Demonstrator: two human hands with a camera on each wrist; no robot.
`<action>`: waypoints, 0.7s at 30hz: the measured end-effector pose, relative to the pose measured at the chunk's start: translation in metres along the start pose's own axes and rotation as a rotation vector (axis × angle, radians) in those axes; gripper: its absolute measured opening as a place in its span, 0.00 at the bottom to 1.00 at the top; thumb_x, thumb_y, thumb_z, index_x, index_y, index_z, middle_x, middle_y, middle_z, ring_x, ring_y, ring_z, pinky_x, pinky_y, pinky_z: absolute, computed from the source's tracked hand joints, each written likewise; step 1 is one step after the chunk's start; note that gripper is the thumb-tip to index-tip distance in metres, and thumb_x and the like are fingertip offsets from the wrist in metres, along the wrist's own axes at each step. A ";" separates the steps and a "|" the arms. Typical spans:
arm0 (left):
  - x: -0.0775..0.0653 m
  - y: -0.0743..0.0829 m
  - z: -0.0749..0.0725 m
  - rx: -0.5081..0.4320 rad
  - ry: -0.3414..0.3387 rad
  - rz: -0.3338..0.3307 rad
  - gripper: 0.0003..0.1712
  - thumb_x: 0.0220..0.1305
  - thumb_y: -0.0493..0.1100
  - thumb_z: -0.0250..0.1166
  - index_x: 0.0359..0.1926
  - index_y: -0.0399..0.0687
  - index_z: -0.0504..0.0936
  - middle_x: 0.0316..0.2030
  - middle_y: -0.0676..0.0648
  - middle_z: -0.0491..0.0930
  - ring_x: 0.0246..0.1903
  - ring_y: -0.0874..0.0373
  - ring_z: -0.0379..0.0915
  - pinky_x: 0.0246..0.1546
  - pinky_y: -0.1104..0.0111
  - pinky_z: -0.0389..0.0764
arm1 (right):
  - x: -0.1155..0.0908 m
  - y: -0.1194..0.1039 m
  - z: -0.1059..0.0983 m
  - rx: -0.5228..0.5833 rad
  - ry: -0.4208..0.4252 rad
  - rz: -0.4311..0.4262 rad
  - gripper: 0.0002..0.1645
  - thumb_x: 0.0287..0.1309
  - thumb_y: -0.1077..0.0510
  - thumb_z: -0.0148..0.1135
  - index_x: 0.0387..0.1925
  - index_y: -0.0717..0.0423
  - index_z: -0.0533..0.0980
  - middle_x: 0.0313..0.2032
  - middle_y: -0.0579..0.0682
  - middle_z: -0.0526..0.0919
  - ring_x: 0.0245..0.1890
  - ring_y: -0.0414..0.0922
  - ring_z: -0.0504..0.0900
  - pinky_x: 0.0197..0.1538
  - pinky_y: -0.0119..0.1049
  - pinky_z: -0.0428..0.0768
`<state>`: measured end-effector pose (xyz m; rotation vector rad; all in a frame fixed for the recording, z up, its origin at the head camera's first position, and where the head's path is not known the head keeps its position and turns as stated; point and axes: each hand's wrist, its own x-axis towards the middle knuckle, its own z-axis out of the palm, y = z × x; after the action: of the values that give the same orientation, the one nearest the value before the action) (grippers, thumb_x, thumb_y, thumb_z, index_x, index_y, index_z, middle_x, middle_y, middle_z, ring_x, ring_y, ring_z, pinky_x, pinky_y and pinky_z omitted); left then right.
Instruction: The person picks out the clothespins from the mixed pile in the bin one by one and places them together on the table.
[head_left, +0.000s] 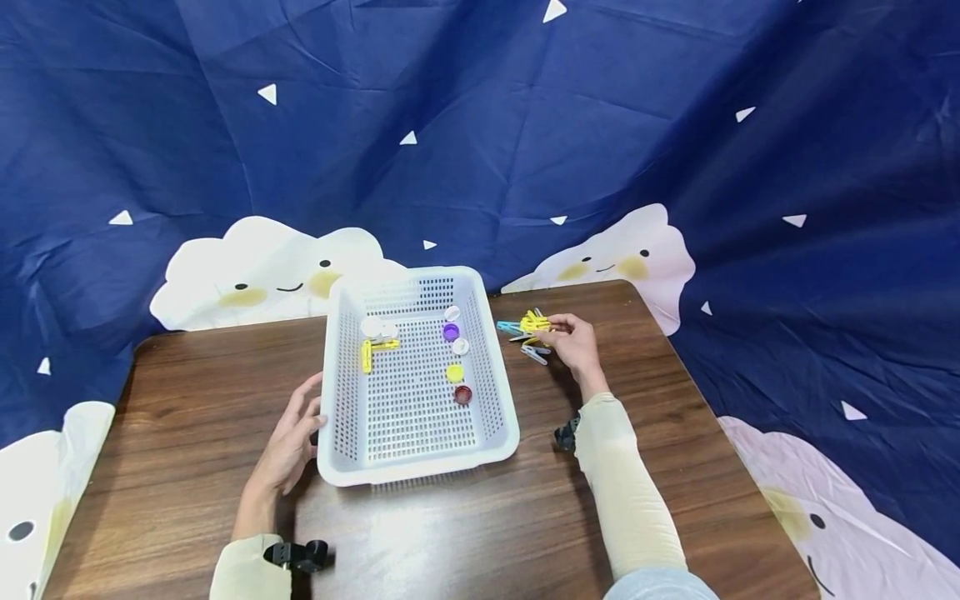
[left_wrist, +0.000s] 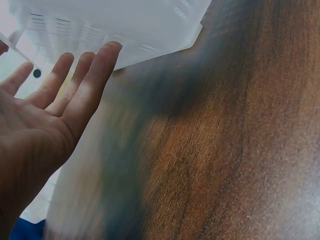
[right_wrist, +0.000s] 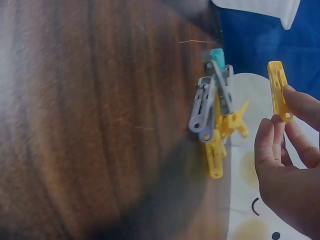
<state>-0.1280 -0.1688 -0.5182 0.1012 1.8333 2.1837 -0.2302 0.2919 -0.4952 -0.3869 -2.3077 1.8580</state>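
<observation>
The left hand (head_left: 288, 440) reaches forward, palm inward, fingers spread and slightly bent against the left side of the basket (head_left: 420, 473). Inside the basket lie caps (head_left: 454, 373) and two yellow clips. The right arm stretches ahead; thumb and fingertips of the right hand (head_left: 573, 343) pinch one yellow clip (right_wrist: 277, 90) by the clip pile (right_wrist: 215, 112), right of the basket on the table (head_left: 600, 517). Behind hangs a blue curtain (head_left: 465, 100).

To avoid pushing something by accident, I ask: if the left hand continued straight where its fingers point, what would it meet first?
The left hand would most likely meet the side of the white basket first. They look very close together; whether they touch is hard to tell.
</observation>
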 end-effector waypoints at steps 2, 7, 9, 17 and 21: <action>0.000 -0.001 0.000 -0.004 -0.003 0.006 0.38 0.73 0.32 0.46 0.80 0.54 0.48 0.67 0.39 0.64 0.56 0.56 0.74 0.46 0.52 0.80 | 0.000 0.005 -0.001 -0.020 -0.001 0.011 0.25 0.53 0.73 0.69 0.53 0.77 0.75 0.48 0.73 0.78 0.30 0.31 0.78 0.36 0.21 0.76; 0.001 -0.001 -0.002 -0.004 -0.010 0.019 0.38 0.73 0.32 0.46 0.79 0.55 0.48 0.65 0.43 0.68 0.55 0.56 0.75 0.44 0.51 0.81 | 0.002 0.016 -0.005 -0.078 -0.009 0.055 0.25 0.53 0.71 0.71 0.53 0.74 0.77 0.47 0.69 0.80 0.32 0.34 0.77 0.35 0.23 0.76; 0.001 0.000 -0.003 -0.003 -0.012 0.026 0.38 0.73 0.32 0.46 0.79 0.55 0.48 0.65 0.42 0.67 0.54 0.56 0.75 0.44 0.51 0.81 | 0.003 0.019 -0.007 -0.092 -0.013 0.073 0.24 0.53 0.70 0.72 0.53 0.72 0.77 0.47 0.67 0.81 0.33 0.35 0.78 0.36 0.23 0.76; 0.002 -0.001 -0.004 -0.003 -0.020 0.032 0.38 0.73 0.31 0.45 0.80 0.55 0.47 0.69 0.34 0.61 0.55 0.57 0.75 0.45 0.53 0.81 | 0.002 0.031 -0.011 -0.154 -0.015 0.092 0.23 0.55 0.68 0.72 0.52 0.71 0.78 0.51 0.67 0.81 0.43 0.44 0.79 0.39 0.24 0.75; 0.001 -0.002 -0.003 0.000 -0.022 0.028 0.38 0.73 0.31 0.44 0.80 0.55 0.47 0.69 0.35 0.62 0.56 0.57 0.74 0.45 0.54 0.81 | 0.000 0.037 -0.014 -0.171 -0.022 0.119 0.23 0.57 0.67 0.71 0.53 0.71 0.77 0.52 0.67 0.80 0.48 0.50 0.79 0.39 0.24 0.74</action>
<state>-0.1294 -0.1706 -0.5207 0.1506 1.8304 2.1925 -0.2226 0.3119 -0.5283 -0.5392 -2.5190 1.7273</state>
